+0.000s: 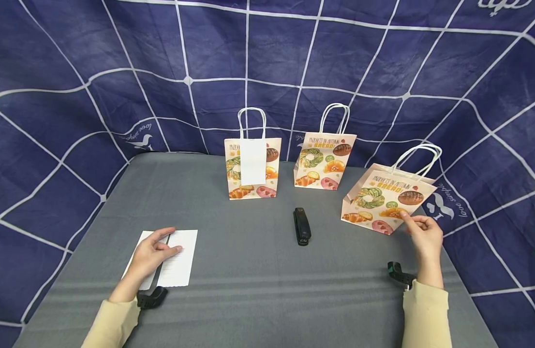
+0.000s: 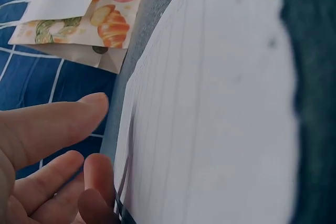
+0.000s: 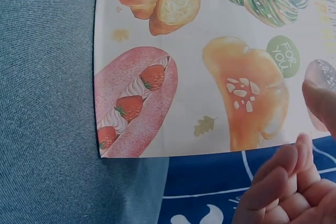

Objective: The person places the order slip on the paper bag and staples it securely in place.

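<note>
My left hand (image 1: 152, 253) is over two white paper sheets (image 1: 180, 258), thumb and index finger apart. Faint ruled lines and a wavy edge mark the near sheet (image 2: 231, 98) in the left wrist view. At the right, my right hand (image 1: 425, 237) is at the lower side edge of a paper gift bag (image 1: 387, 198) printed with breads. Its thumb (image 3: 323, 103) overlaps the bag's front in the right wrist view, while the other fingers curl loosely beside the edge. This bag stands turned at an angle, with white handles up.
A black stapler (image 1: 302, 226) lies mid-table. Behind it stand two matching bags: the left bag (image 1: 272, 169) has a blank white paper (image 1: 252, 162) on its front, the middle bag (image 1: 325, 159) has none. Blue gridded cloth (image 1: 215, 58) walls the back and sides.
</note>
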`<state>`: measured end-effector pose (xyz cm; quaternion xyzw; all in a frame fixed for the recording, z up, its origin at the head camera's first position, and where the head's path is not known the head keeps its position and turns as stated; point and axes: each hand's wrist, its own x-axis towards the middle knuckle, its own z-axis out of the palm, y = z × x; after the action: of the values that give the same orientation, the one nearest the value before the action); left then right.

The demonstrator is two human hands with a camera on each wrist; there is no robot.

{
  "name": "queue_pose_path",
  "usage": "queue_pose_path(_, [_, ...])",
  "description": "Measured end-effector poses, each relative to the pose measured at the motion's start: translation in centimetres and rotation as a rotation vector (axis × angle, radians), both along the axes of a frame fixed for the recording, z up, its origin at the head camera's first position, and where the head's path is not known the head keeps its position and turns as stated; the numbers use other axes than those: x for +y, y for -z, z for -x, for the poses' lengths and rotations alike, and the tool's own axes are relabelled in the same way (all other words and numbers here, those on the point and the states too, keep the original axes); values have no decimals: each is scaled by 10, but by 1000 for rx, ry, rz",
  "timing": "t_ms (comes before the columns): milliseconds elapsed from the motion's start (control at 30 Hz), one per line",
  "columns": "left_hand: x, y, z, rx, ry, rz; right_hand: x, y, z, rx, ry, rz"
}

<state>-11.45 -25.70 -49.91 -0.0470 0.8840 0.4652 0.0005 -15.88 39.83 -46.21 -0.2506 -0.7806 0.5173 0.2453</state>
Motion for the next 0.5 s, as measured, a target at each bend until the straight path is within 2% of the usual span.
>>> queue_pose_path(200, [-2,0,3,-26,13,60,-11,-12,-6,78,14,75])
queue_pose_path(267, [-2,0,3,-30,10,83,-11,-13,-5,121,11,144])
queue_pose_path(333, [-1,0,4,-29,2,98,-13,-15,-5,106,27,116])
queue_pose_path(433, [-1,1,4,-16,-3,118,-9,-10,-1,137,28,192])
queue_pose_path(500, [0,1,4,-5,-4,131,-4,-6,3,116,20,191])
